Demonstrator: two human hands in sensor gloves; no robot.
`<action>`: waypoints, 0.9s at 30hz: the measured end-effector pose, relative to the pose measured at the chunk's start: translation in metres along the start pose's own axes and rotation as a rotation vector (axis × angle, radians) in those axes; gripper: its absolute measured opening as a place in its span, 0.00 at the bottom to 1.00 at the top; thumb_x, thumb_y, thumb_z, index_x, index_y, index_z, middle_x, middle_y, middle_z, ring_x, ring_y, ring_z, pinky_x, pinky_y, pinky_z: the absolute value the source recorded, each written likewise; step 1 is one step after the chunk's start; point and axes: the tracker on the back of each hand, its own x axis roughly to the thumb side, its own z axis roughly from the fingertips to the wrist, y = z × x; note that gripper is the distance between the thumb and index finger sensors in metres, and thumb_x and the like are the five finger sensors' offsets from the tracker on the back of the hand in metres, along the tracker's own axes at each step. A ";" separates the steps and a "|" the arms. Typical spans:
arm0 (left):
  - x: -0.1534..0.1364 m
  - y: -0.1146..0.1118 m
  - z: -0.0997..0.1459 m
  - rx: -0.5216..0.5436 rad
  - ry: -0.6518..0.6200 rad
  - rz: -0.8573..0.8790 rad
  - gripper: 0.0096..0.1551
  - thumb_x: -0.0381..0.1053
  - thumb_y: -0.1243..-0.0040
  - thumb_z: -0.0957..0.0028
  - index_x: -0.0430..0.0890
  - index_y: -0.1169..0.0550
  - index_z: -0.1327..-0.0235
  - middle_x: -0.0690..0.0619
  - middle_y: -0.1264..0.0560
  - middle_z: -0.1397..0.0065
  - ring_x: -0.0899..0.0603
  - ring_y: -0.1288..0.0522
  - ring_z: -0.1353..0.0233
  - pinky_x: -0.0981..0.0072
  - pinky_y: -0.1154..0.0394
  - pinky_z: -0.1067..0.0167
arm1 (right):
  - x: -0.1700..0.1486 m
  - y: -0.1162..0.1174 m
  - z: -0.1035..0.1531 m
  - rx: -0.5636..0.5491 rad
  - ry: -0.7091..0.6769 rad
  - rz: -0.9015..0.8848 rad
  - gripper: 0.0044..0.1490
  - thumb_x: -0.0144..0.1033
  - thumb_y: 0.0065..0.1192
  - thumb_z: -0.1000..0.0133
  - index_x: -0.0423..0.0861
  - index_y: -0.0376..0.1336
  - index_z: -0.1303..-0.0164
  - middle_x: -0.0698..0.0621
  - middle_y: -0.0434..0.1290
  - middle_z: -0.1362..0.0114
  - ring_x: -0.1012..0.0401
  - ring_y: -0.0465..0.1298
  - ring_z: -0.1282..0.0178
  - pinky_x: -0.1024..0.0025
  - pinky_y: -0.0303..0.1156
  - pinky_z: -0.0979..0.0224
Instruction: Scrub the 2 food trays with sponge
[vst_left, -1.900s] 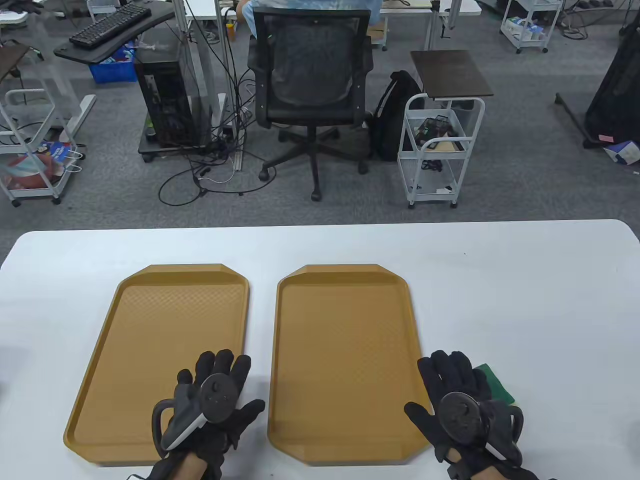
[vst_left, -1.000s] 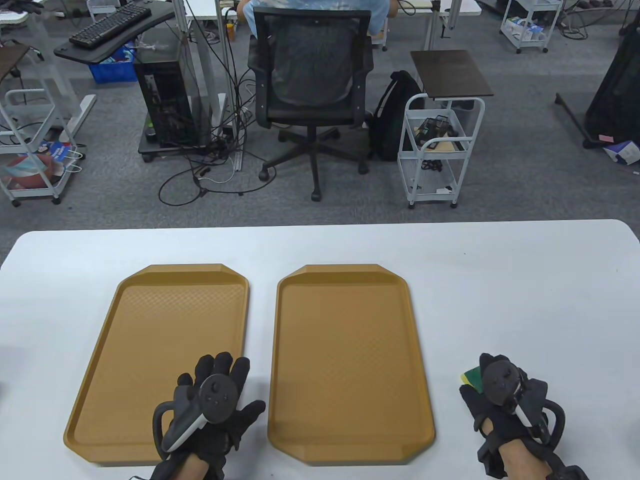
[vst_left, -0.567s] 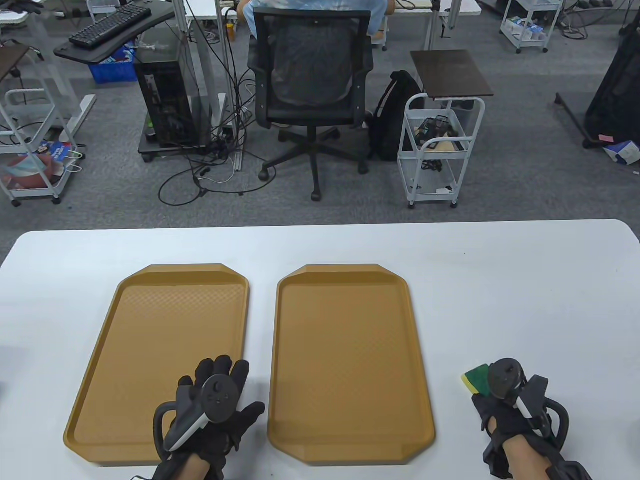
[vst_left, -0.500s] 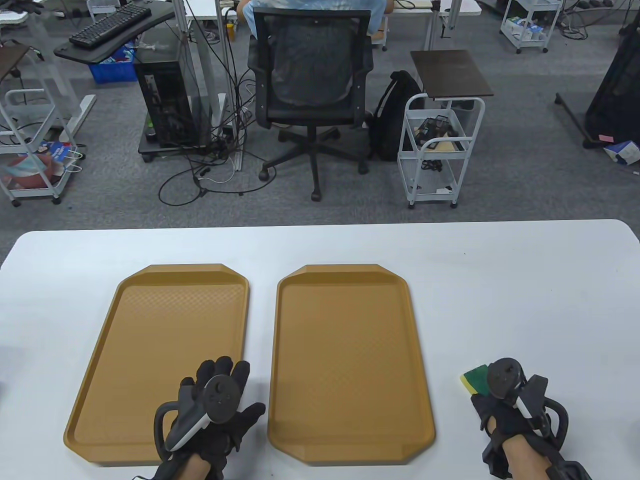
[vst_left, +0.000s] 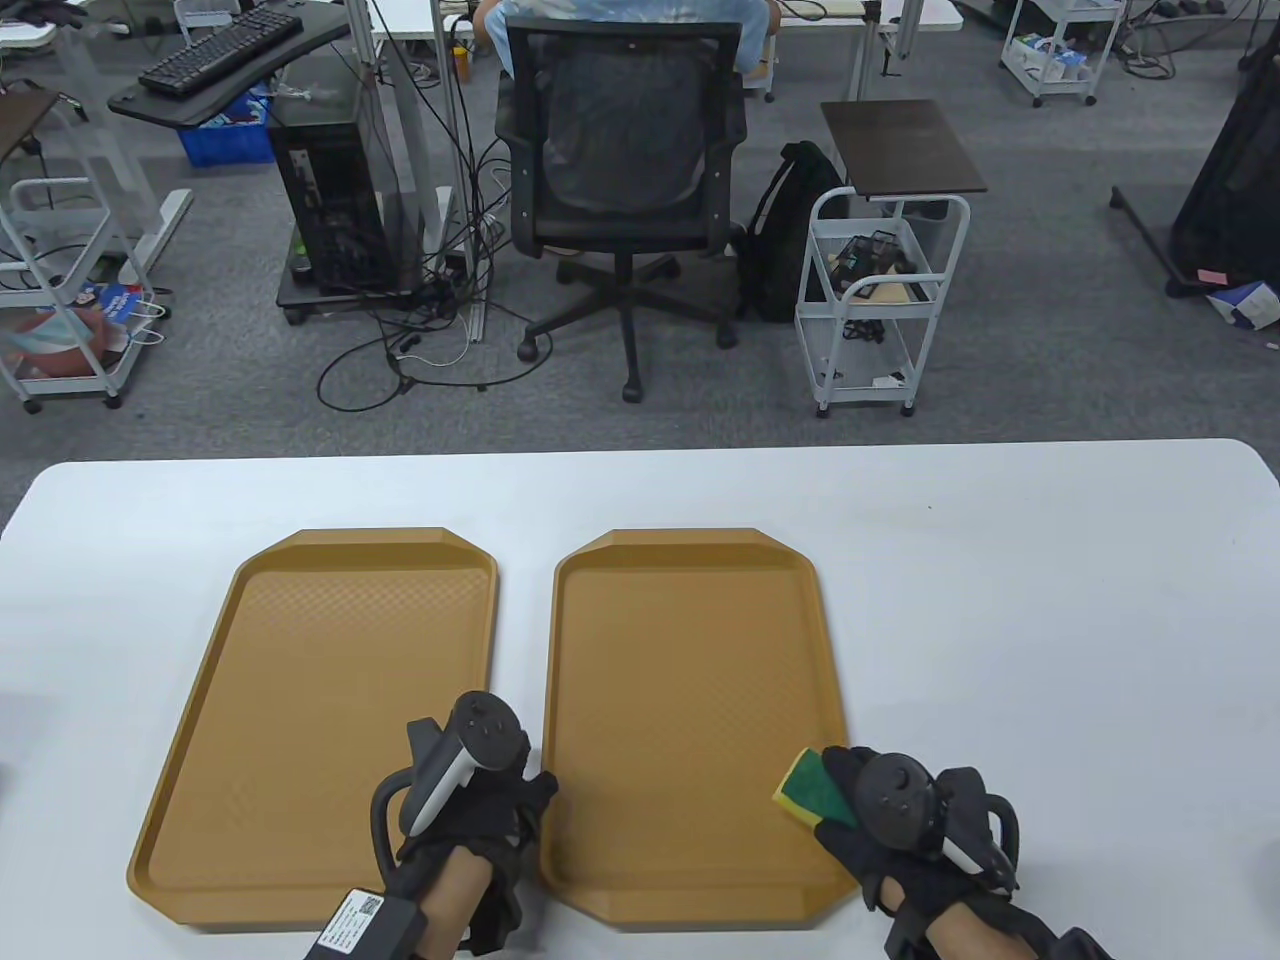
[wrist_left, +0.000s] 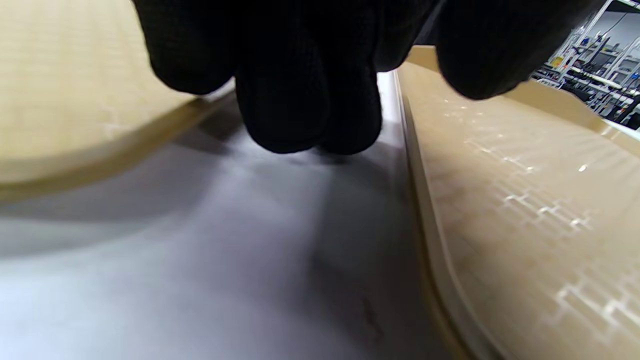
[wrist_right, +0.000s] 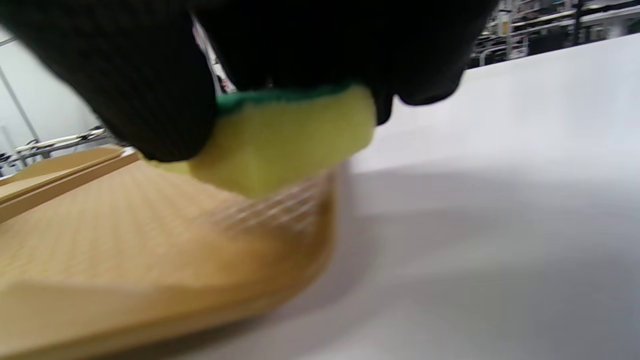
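Two tan food trays lie side by side on the white table, the left tray (vst_left: 320, 680) and the right tray (vst_left: 690, 660). My right hand (vst_left: 850, 795) grips a yellow sponge with a green scouring face (vst_left: 805, 790), held at the right tray's near right corner. In the right wrist view the sponge (wrist_right: 285, 140) sits just over the tray's textured floor (wrist_right: 125, 240). My left hand (vst_left: 515, 790) stands on its side in the gap between the trays. Its fingers (wrist_left: 305, 100) hang over the bare table, the thumb above the right tray's left rim (wrist_left: 425, 210). It holds nothing.
The white table (vst_left: 1050, 600) stretches bare to the right of the trays. Beyond its far edge stand an office chair (vst_left: 625, 150), a white wire cart (vst_left: 880, 290) and desks with cables.
My right hand has carried the sponge left from the table onto the right tray's near right corner. My left hand has left the left tray, moved right into the gap and rolled onto its side.
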 end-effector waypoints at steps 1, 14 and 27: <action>0.002 -0.001 -0.002 0.005 0.002 -0.021 0.40 0.63 0.35 0.52 0.53 0.29 0.25 0.54 0.15 0.41 0.44 0.15 0.46 0.49 0.24 0.42 | 0.005 0.003 0.000 0.010 -0.017 0.006 0.46 0.50 0.79 0.53 0.51 0.61 0.25 0.44 0.66 0.22 0.46 0.74 0.28 0.47 0.72 0.25; 0.020 -0.005 -0.017 -0.057 -0.051 -0.177 0.38 0.58 0.31 0.51 0.49 0.28 0.27 0.55 0.12 0.55 0.45 0.13 0.56 0.51 0.21 0.48 | 0.018 0.016 0.003 0.135 -0.085 0.144 0.40 0.50 0.76 0.51 0.55 0.64 0.27 0.47 0.66 0.20 0.45 0.70 0.24 0.42 0.68 0.24; 0.018 -0.004 -0.028 -0.180 -0.080 -0.146 0.41 0.56 0.34 0.50 0.46 0.34 0.24 0.55 0.13 0.56 0.45 0.14 0.58 0.53 0.21 0.50 | 0.022 0.018 -0.003 0.085 -0.151 0.318 0.38 0.45 0.77 0.50 0.61 0.62 0.28 0.51 0.68 0.22 0.48 0.74 0.26 0.50 0.74 0.25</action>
